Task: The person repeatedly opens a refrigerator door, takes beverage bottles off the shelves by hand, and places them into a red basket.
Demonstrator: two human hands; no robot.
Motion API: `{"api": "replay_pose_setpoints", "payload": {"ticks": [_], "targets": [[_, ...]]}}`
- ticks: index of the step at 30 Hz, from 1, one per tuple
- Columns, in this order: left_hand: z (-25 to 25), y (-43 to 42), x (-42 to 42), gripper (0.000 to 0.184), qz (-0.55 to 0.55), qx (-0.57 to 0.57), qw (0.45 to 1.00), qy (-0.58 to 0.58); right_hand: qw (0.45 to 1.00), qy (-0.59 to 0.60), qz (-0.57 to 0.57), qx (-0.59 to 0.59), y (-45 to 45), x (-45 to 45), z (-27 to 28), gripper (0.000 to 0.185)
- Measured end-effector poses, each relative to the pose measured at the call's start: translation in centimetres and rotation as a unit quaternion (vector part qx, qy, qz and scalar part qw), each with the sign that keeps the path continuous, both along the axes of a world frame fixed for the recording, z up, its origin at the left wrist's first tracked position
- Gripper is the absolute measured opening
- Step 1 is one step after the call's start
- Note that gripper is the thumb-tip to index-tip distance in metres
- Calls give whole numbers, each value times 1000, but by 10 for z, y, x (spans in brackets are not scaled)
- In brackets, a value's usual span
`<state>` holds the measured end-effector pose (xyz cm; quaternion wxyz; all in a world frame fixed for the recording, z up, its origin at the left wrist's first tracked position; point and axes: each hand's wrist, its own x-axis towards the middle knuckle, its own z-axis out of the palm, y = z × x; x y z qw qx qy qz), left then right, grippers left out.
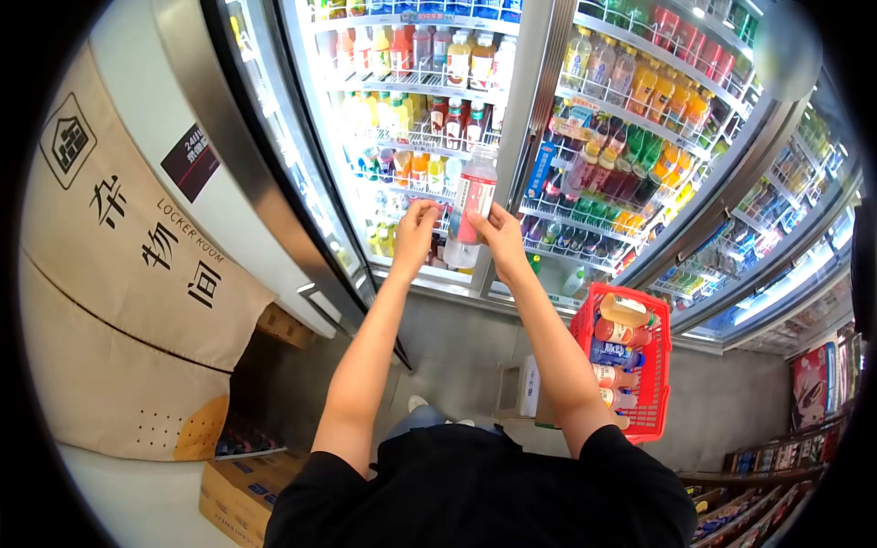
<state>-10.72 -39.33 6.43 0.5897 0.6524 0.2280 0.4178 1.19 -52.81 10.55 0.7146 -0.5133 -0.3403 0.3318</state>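
Observation:
In front of the open drinks cooler (512,110), my right hand (502,242) grips a clear bottle (475,187) with a pink and white label. The bottle stands nearly upright, its cap end toward the shelves. Left of it and apart from it is my left hand (417,236), its fingers curled in against the thumb. Whether anything is between those fingers I cannot make out. Below and to the right, a red shopping basket (665,365) holds several bottles, among them a blue-labelled bottle (614,353).
The open cooler door (251,151) stands on my left, beside a beige curtain (119,265) marked "locker room". Cardboard boxes (228,498) sit at lower left. On the right are closed glass doors (639,119) with shelved drinks. A rack of packets (776,502) stands at lower right.

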Motion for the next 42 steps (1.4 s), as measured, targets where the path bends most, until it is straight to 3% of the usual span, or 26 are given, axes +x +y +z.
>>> {"api": "replay_pose_setpoints", "payload": {"ticks": [10, 13, 14, 17, 27, 31, 36, 42], "targets": [[37, 80, -14, 53, -212, -55, 972, 85, 1000, -3, 22, 9, 54, 1, 4, 49], [29, 86, -16, 58, -160, -43, 981, 99, 999, -24, 32, 17, 79, -6, 13, 45], [26, 89, -20, 62, -170, -93, 978, 76, 999, -33, 36, 8, 87, -7, 16, 45], [26, 94, -34, 64, -131, -81, 986, 63, 997, -45, 59, 4, 113, -9, 18, 45], [51, 144, -109, 63, -174, -49, 976, 120, 984, -64, 167, 27, 174, -47, 8, 49], [48, 170, -94, 65, -172, -44, 978, 114, 988, -110, 109, 8, 201, -48, 5, 55], [62, 197, -66, 62, -179, 42, 971, 150, 986, -164, 36, -11, 221, -28, 7, 56], [73, 243, -23, 58, -207, 87, 964, 139, 995, -96, 36, 3, 245, 3, 26, 51]]}}
